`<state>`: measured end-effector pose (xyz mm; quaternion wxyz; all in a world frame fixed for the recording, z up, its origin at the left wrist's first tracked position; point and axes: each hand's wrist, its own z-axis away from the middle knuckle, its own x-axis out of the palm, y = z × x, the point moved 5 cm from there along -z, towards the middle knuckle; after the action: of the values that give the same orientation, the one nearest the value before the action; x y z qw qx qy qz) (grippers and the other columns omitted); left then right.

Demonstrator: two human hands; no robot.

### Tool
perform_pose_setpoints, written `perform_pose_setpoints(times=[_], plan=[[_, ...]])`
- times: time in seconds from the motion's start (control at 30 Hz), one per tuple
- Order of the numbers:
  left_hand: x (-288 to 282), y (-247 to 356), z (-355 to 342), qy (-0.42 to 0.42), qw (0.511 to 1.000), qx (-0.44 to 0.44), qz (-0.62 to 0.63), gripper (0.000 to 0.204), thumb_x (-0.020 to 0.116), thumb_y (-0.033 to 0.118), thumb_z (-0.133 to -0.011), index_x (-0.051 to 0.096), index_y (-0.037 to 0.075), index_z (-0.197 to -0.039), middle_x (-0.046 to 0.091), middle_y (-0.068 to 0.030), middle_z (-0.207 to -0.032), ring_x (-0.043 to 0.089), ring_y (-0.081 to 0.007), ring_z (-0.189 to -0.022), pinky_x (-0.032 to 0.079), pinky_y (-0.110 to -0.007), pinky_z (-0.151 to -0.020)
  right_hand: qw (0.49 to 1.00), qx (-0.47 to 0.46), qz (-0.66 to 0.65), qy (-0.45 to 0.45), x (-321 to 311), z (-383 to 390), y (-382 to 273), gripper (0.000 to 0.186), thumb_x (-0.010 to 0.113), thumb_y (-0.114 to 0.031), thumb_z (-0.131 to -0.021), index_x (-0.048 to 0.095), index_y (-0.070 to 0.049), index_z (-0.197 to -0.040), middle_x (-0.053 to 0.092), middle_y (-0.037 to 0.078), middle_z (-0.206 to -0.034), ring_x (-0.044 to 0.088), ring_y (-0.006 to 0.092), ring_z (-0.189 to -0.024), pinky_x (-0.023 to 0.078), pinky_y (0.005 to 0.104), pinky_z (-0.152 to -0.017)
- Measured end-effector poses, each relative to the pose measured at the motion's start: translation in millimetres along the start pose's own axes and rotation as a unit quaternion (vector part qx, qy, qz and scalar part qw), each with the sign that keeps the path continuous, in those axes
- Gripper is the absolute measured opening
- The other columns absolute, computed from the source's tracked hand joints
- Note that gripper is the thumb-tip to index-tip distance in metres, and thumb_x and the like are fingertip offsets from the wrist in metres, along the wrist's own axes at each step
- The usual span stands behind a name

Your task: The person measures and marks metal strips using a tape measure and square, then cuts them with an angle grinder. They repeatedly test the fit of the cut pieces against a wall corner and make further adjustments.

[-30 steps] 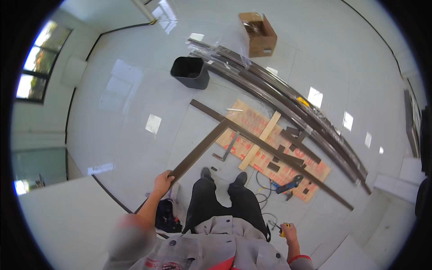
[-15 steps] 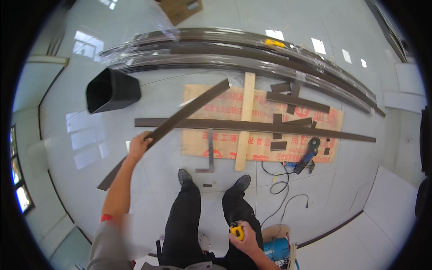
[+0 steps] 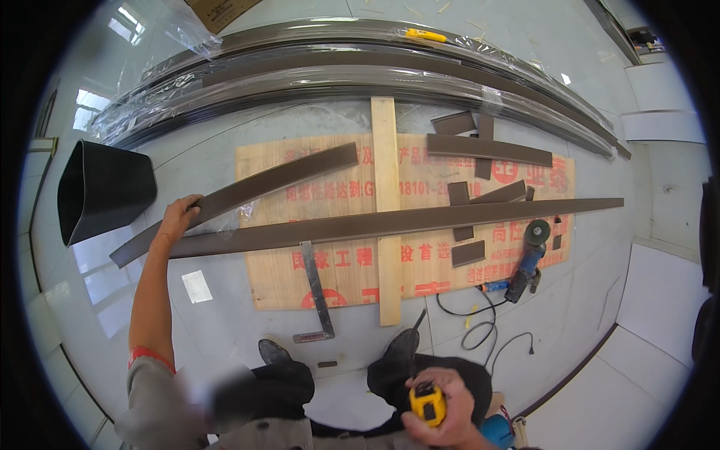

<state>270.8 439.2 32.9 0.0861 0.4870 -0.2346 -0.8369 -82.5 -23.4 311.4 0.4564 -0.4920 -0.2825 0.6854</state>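
My left hand [image 3: 178, 219] is closed around a brown trim strip [image 3: 281, 180] near its left end. The strip slants up to the right, over a red-printed board. In front of it a longer brown strip [image 3: 337, 229] lies across the board and a pale wooden batten [image 3: 388, 274]. My right hand [image 3: 457, 405], low over my legs, grips a yellow tape measure [image 3: 426, 403]. A thin dark piece [image 3: 418, 326] rises beyond the tape measure; I cannot tell whether it is its blade. A metal square [image 3: 319, 296] touches the long strip's near edge.
An angle grinder [image 3: 529, 262] with a cord lies at the board's right, near several short brown offcuts [image 3: 469, 253]. Plastic-wrapped strips [image 3: 300, 82] span the back, with a yellow knife [image 3: 425, 35] on them. A black bin [image 3: 112, 187] lies on its side at left.
The strip in my left hand now slopes less steeply, its far end over the board. My view has come lower and closer. My right hand still holds the tape measure, now with the thin dark piece beyond it.
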Motion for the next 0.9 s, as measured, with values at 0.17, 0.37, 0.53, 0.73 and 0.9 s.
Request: perform_pose_setpoints(times=[0.17,0.37,0.53,0.73,0.9], plan=[[20,-29,-33,-0.034,0.991,-0.015,-0.125,0.035,0.063,0.013,-0.091,0.066,0.016,-0.126,0.072,-0.0115,-0.116,0.064,-0.0316,-0.114,0.046,-0.050,-0.100,0.959,-0.045,-0.250,0.125,11,-29,38,0.063,0.079,-0.014,-0.079,0.043,0.002,-0.127,0.059,0.020,-0.109,0.067,0.0313,-0.097,0.057,0.0389,-0.081],[31,-21,-32,0.049,0.959,-0.042,-0.274,0.043,0.067,0.016,-0.090,0.061,0.017,-0.132,0.066,-0.0146,-0.117,0.058,-0.0359,-0.116,0.044,-0.053,-0.099,0.859,-0.011,-0.431,0.277,-42,-25,68,0.053,0.066,-0.028,-0.087,0.045,-0.004,-0.128,0.057,0.018,-0.109,0.065,0.0287,-0.093,0.060,0.0379,-0.067],[55,56,-45,0.123,0.951,0.104,-0.265,0.055,0.074,0.017,-0.083,0.056,0.008,-0.134,0.061,-0.0157,-0.122,0.056,-0.0355,-0.119,0.044,-0.051,-0.098,0.909,0.227,-0.118,0.329,-64,39,252,0.045,0.070,-0.037,-0.090,0.056,-0.002,-0.115,0.063,0.012,-0.097,0.064,0.0212,-0.084,0.055,0.0346,-0.068],[135,228,4,-0.019,0.945,0.295,-0.144,0.062,0.079,0.017,-0.076,0.057,0.003,-0.132,0.061,-0.0172,-0.121,0.055,-0.0358,-0.118,0.041,-0.048,-0.101,0.913,0.310,0.205,0.170,32,127,396,0.054,0.071,-0.047,-0.083,0.056,-0.003,-0.110,0.063,0.022,-0.108,0.063,0.0408,-0.103,0.052,0.0498,-0.085],[147,301,34,-0.098,0.927,0.336,-0.135,0.061,0.078,0.017,-0.077,0.057,0.002,-0.133,0.061,-0.0190,-0.124,0.055,-0.0366,-0.120,0.041,-0.047,-0.104,0.929,0.230,0.247,0.154,-7,119,403,0.052,0.071,-0.042,-0.085,0.058,-0.004,-0.118,0.063,0.020,-0.109,0.062,0.0387,-0.106,0.052,0.0488,-0.088]])
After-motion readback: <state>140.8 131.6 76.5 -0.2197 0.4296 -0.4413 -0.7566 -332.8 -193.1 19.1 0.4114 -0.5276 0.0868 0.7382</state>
